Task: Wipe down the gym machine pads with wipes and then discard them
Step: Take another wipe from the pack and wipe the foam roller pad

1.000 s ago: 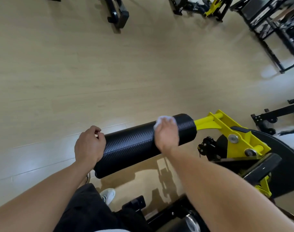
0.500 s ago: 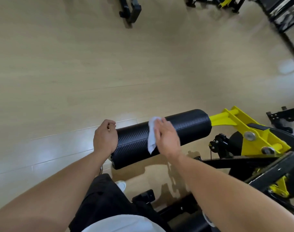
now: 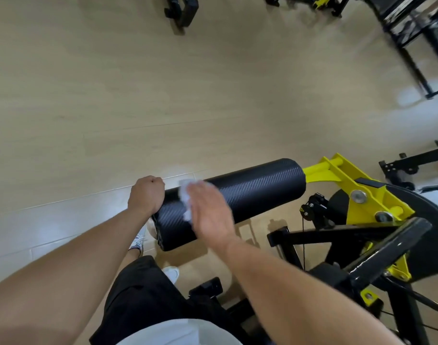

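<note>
The right hand is motion-blurred and hides most of the wipe.

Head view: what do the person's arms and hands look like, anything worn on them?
Both forearms are bare to the frame edge: no sleeves, gloves or wristbands show. The left hand and right hand show no rings or watch, though the right is motion-blurred, so small details cannot be told. No markings are visible on either arm.

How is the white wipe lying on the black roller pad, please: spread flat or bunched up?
Bunched up: the wipe shows as a crumpled white wad beside the right hand pressing it to the roller pad.
</note>
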The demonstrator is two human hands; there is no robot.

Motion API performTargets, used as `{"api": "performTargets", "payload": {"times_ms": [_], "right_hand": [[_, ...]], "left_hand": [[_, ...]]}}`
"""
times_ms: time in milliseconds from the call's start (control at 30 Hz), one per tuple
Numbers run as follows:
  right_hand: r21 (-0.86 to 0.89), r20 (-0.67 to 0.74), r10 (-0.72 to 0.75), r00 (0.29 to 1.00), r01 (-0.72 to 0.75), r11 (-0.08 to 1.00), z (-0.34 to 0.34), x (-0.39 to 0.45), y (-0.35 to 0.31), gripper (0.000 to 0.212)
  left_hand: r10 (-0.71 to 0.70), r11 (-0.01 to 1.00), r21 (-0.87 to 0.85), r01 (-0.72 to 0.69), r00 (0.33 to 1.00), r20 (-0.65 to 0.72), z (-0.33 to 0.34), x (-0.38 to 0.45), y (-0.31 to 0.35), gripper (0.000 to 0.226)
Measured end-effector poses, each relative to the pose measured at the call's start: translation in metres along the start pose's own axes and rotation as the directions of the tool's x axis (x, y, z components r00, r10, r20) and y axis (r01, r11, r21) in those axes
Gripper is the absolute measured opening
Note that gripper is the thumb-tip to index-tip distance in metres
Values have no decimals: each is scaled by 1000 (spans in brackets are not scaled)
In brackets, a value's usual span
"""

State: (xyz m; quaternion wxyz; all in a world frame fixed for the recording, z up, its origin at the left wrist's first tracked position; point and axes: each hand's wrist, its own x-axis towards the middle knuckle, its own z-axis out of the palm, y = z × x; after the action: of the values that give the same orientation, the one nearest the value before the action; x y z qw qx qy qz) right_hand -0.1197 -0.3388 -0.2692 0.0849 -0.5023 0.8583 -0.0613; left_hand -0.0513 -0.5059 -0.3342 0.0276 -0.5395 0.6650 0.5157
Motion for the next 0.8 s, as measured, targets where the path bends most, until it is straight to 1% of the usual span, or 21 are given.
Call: {"api": "performTargets", "payload": {"times_ms": [33, 67, 133, 167, 200, 233, 267, 300, 333, 400, 433, 467, 533, 567, 633, 700, 767, 800], "right_hand": [[-11, -4, 95, 995, -95, 995, -10, 3, 29, 11], [-29, -28, 198, 980, -199, 980, -18, 3, 61, 11], [-64, 37, 368, 929, -365, 929, -39, 3, 124, 37], [-87, 76, 426, 901, -420, 904, -48, 3, 152, 43], [-135, 116, 492, 863, -477, 869, -56, 2, 174, 45], [-254, 151, 539, 829, -494, 832, -61, 4, 192, 46], [-325, 160, 583, 797, -515, 793, -65, 7, 201, 47], [-380, 167, 602, 781, -513, 770, -66, 8, 207, 50], [-377, 155, 624, 766, -538, 754, -64, 8, 209, 54], [-319, 84, 670, 738, -617, 720, -58, 7, 206, 65], [-298, 49, 673, 738, -632, 715, -55, 7, 204, 69], [-288, 25, 659, 752, -625, 725, -55, 8, 204, 68], [-289, 43, 580, 813, -546, 786, -55, 9, 204, 59], [-278, 70, 570, 819, -532, 800, -54, 10, 206, 53], [-190, 112, 589, 801, -564, 804, -54, 10, 208, 43], [-124, 90, 565, 820, -553, 824, -53, 9, 208, 38], [-142, 99, 545, 832, -531, 836, -51, 6, 207, 31], [-152, 93, 553, 828, -537, 830, -50, 6, 205, 36]], "left_hand": [[-8, 1000, -17, 8, 1000, 10, 0, 1, -2, 32], [-11, 999, -38, 11, 1000, 14, 0, 2, -4, 33], [-9, 999, -52, 10, 1000, 18, 2, 4, -7, 32], [-3, 999, -47, 4, 1000, 16, 3, 5, -8, 31], [1, 999, -45, -1, 1000, 9, 4, 6, -9, 29], [3, 999, -48, -3, 1000, 0, 5, 7, -10, 27], [3, 999, -49, -3, 1000, -9, 6, 7, -10, 26], [2, 999, -46, -3, 1000, -18, 7, 7, -11, 26], [3, 999, -40, -4, 1000, -27, 7, 7, -11, 26], [19, 1000, -24, -20, 999, -45, 8, 7, -11, 27], [28, 999, -15, -29, 998, -56, 8, 6, -10, 28], [42, 999, -3, -42, 997, -67, 8, 5, -9, 28], [85, 996, 31, -82, 993, -84, 7, 2, -6, 28], [105, 994, 46, -102, 990, -91, 6, 2, -5, 28], [121, 992, 53, -116, 987, -104, 6, 1, -5, 28], [116, 993, 49, -111, 987, -109, 6, 0, -4, 27], [115, 993, 40, -112, 988, -105, 6, -1, -4, 26], [118, 993, 34, -115, 988, -103, 6, -1, -4, 26]]}}
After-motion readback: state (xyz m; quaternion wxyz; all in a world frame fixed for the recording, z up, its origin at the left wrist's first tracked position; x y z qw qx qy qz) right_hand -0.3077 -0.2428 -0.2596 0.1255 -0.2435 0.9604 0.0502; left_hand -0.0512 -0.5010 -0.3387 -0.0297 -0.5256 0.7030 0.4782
